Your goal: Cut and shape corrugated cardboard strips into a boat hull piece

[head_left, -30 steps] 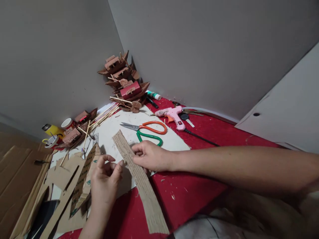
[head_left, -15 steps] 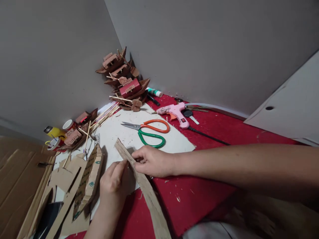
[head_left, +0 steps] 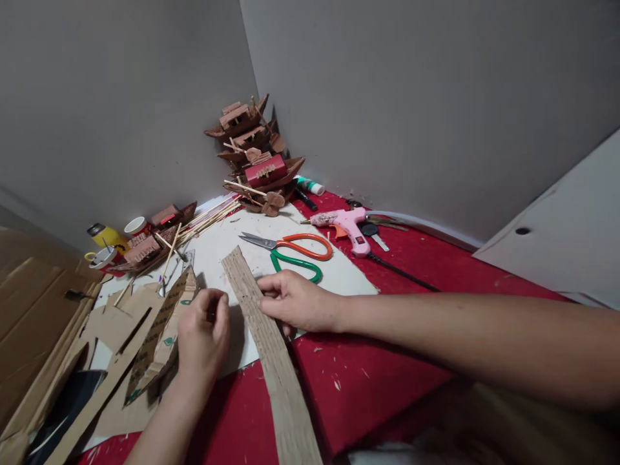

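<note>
A long strip of corrugated cardboard (head_left: 271, 349), its ridged face turned up, runs from the white sheet down to the bottom edge. My right hand (head_left: 298, 300) pinches this strip by its right edge near the upper end. Apart from the strip, my left hand (head_left: 203, 332) hovers to its left with the fingers curled, the thumb near the index finger; whether anything small is between them I cannot make out. Just behind that hand lies a cardboard boat hull (head_left: 162, 336) with green printed marks. Scissors (head_left: 281, 245) with orange and green handles rest beyond my right hand.
A pink glue gun (head_left: 346, 226) with a black cord lies at the right. Finished model boats (head_left: 264, 171) are stacked in the corner. Thin sticks (head_left: 208, 219), cups (head_left: 138, 226) and a yellow bottle (head_left: 106, 237) stand by the wall. Cardboard offcuts (head_left: 113, 323) cover the left side.
My left hand has let go of the strip and moved left. The strip has turned to show more of its ridged face, still held by my right hand. The view has shifted slightly.
</note>
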The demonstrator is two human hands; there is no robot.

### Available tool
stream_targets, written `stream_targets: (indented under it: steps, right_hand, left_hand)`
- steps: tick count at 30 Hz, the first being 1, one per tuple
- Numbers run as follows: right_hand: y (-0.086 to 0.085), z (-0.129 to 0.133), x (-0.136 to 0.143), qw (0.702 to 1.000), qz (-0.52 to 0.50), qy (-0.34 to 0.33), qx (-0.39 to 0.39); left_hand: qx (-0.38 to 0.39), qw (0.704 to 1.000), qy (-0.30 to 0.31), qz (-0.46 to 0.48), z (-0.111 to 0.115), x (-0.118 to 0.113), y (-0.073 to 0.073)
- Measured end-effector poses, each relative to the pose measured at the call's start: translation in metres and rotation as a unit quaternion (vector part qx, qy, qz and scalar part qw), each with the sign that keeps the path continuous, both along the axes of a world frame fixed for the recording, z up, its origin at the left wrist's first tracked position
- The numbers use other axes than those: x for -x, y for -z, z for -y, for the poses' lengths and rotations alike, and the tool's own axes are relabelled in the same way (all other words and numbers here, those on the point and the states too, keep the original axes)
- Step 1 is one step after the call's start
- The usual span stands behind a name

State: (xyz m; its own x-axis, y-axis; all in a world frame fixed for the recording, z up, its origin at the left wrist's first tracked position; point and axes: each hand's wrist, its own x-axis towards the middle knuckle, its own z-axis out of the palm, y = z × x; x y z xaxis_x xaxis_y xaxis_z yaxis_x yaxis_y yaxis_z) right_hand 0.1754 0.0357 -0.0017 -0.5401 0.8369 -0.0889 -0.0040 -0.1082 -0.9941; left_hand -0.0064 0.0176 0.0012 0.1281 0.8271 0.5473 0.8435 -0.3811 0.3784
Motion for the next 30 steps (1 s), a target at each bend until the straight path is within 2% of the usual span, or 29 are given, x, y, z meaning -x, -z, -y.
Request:
stream_targets:
  steps: [5, 9, 11, 17, 20, 22, 24, 27, 29, 30]
  right_hand:
    - [0.002, 0.0, 0.002, 1.0, 0.003, -0.002, 0.0]
    - [0.006, 0.003, 0.003, 0.999, 0.013, 0.01, -0.044]
    - [0.008, 0.003, 0.003, 0.997, 0.013, 0.006, -0.081]
    - [0.013, 0.004, 0.002, 0.995, -0.013, -0.019, -0.093]
    - [0.009, 0.007, 0.002, 0.996, -0.014, -0.014, -0.088]
    - [0.005, 0.008, 0.002, 0.998, -0.01, -0.017, -0.056]
    - [0.001, 0.008, 0.002, 1.0, -0.002, -0.019, -0.016]
    - [-0.001, 0.005, 0.001, 0.999, 0.018, -0.023, 0.025]
    - [0.0, 0.002, 0.0, 0.999, 0.032, 0.006, 0.012]
    - [0.001, 0.001, -0.001, 0.998, 0.037, 0.041, -0.021]
  left_hand:
    - [0.138, 0.984, 0.029, 0.108, 0.006, -0.004, -0.007]
    - [0.247, 0.937, 0.067, 0.238, 0.007, -0.011, -0.004]
    - [0.277, 0.919, 0.075, 0.27, 0.007, -0.012, -0.004]
    - [0.314, 0.904, 0.083, 0.276, 0.006, -0.009, -0.01]
    - [0.306, 0.903, 0.073, 0.292, 0.007, -0.01, -0.013]
    - [0.303, 0.894, 0.069, 0.324, 0.007, -0.011, -0.013]
    - [0.313, 0.871, 0.07, 0.372, 0.006, -0.011, -0.011]
    - [0.356, 0.816, 0.101, 0.444, 0.006, -0.012, -0.008]
    - [0.374, 0.793, 0.117, 0.466, 0.006, -0.012, -0.006]
    - [0.371, 0.794, 0.115, 0.468, 0.006, -0.012, -0.006]
